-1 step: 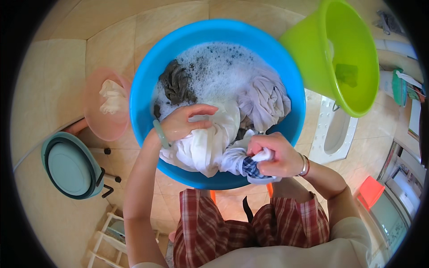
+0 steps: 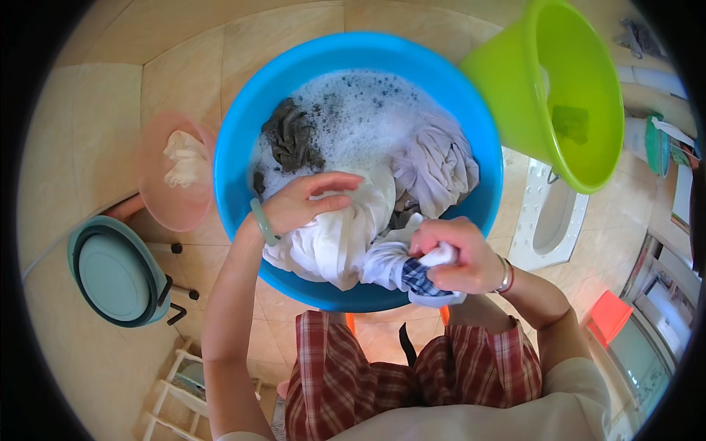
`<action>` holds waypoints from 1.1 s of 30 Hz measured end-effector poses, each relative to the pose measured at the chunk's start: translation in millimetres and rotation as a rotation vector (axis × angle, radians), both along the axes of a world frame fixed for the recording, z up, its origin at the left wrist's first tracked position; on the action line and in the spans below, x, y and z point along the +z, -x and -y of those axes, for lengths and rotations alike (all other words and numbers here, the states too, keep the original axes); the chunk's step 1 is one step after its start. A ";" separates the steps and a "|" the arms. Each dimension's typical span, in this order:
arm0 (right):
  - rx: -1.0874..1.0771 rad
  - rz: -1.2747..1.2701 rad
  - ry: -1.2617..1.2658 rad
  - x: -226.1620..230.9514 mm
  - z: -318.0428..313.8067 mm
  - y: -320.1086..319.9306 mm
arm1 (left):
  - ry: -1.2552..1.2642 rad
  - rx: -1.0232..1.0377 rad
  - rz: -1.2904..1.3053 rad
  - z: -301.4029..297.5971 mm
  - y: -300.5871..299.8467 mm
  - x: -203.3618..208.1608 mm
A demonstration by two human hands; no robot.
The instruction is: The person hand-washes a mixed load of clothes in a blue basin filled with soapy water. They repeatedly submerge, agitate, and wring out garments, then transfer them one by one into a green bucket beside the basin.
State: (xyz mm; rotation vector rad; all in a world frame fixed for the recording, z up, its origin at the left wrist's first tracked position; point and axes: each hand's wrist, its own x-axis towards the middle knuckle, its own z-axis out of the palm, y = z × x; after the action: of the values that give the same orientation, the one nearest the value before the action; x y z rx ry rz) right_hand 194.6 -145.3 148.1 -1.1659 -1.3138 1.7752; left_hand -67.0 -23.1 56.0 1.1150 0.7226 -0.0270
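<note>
Both hands work at the near rim of the blue basin (image 2: 235, 147), left hand (image 2: 305, 202) spread on a white garment (image 2: 331, 242), right hand (image 2: 452, 253) clenching its checked end, while grey clothes, seemingly unwashed, soak in suds behind.

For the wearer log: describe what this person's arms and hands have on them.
Both forearms are bare, no sleeves showing below the elbows. The left hand has a pale green bangle at the wrist. The right hand has a thin metal bracelet beside a red band.
</note>
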 end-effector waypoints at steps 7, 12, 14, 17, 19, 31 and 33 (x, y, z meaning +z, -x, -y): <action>-0.565 -0.611 0.302 92.4 -13.0 11.5 | 0.099 -0.263 -0.139 33.5 9.7 -39.0; -0.624 -1.071 0.312 103.1 -43.5 8.4 | -0.169 -0.025 -0.088 54.8 -8.0 -45.7; -0.608 -1.137 0.291 92.6 -51.1 6.5 | -0.345 0.213 0.012 58.0 -21.1 -29.7; -0.697 -0.981 0.162 49.9 -71.4 -5.1 | -0.264 0.444 0.152 57.4 -33.6 -14.5; -0.716 -0.612 0.064 18.7 -93.5 -15.4 | -0.008 0.565 0.135 58.8 -24.5 -19.9; -0.248 0.864 -0.318 -124.7 -120.7 -25.8 | -0.622 0.814 -0.354 -11.9 -19.9 13.1; -0.136 0.954 -0.251 -138.7 -124.0 -4.2 | -0.767 0.643 -0.441 -29.2 -27.9 38.5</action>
State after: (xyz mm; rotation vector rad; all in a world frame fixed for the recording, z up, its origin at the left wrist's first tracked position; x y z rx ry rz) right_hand 198.7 -21.3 9.4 -1.9911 -1.8292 0.8896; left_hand -39.1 6.1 94.5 1.5657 1.5413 0.6114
